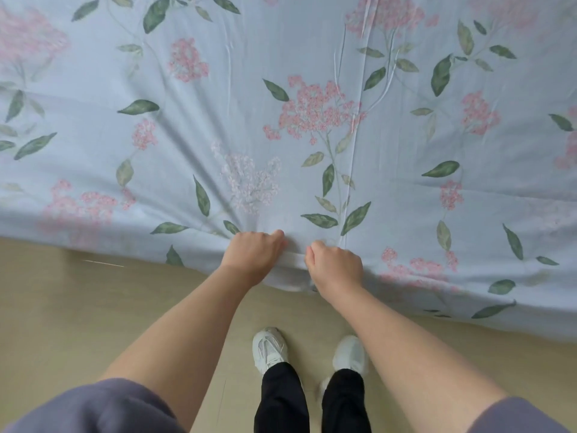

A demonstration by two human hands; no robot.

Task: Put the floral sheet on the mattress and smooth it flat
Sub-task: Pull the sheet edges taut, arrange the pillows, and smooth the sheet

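Observation:
The floral sheet (pixel 281 98), pale blue with pink flower clusters and green leaves, covers the whole bed and hangs over its near side. The mattress is hidden under it. My left hand (pixel 254 254) and my right hand (pixel 335 265) are side by side at the near edge, both fists closed on a bunch of the sheet's hem. Creases fan out from the two hands across the cloth, and long folds run away from me right of centre.
A tan floor (pixel 62 307) lies between me and the bed. My two feet in white shoes (pixel 270 350) and black trousers stand close to the bed's side, below my hands.

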